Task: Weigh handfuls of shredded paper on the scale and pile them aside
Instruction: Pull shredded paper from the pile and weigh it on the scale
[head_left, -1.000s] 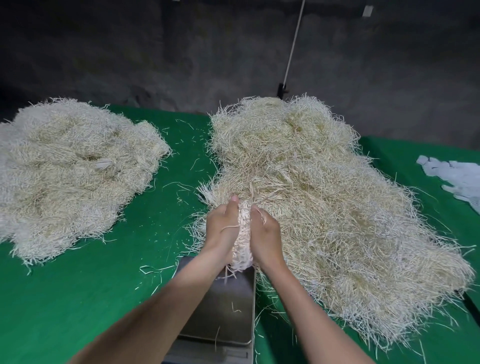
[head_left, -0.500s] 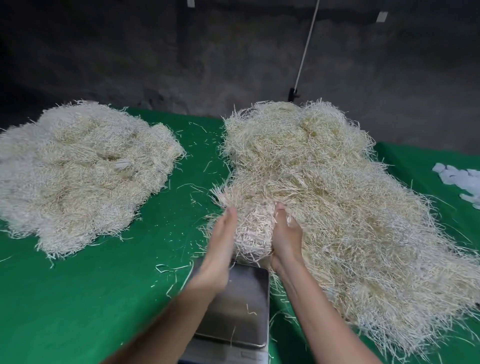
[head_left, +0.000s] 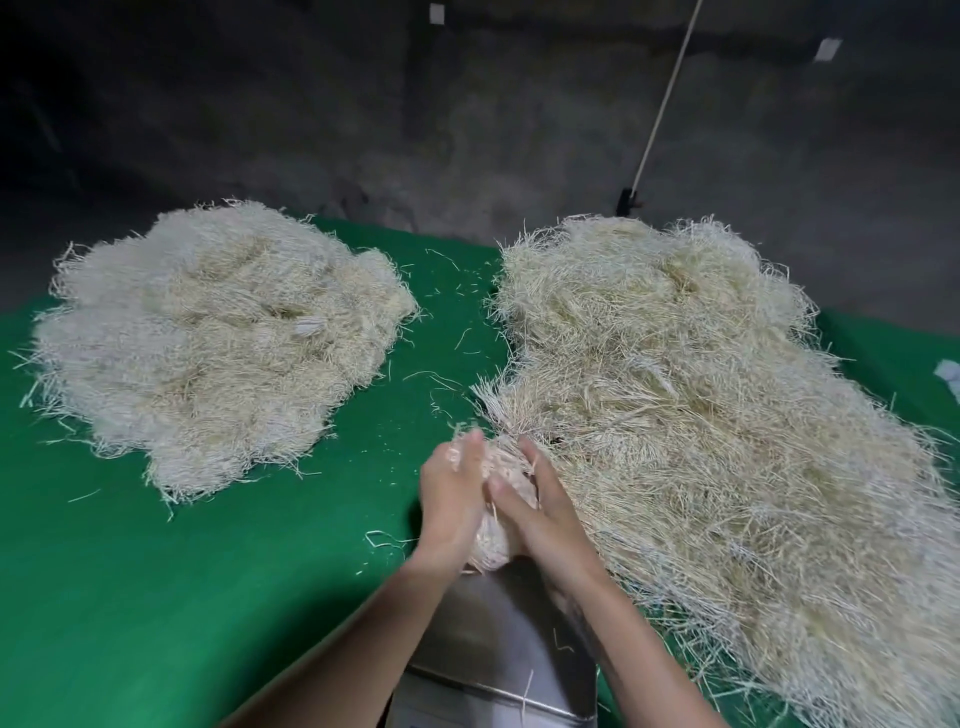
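Observation:
A large heap of pale shredded paper (head_left: 717, 415) covers the right half of the green table (head_left: 156, 597). At its near left edge, a compact handful of shredded paper (head_left: 493, 543) sits between my two hands, just above the far end of the steel scale platform (head_left: 498, 639). My left hand (head_left: 449, 501) presses flat against the handful's left side with straight, blurred fingers. My right hand (head_left: 543, 514) grips it from the right, thumb laid across the strands. A second, flatter pile of shredded paper (head_left: 223, 343) lies at the left of the table.
Loose strands lie scattered on the green cloth between the two piles and on the scale. A white rod (head_left: 660, 109) leans against the dark wall behind. Something white (head_left: 950, 376) shows at the right edge. Bare cloth lies at the front left.
My left hand, held apart half a second ago, has closed in against the handful. Both hands have drawn the bundle out of the heap's edge toward the scale.

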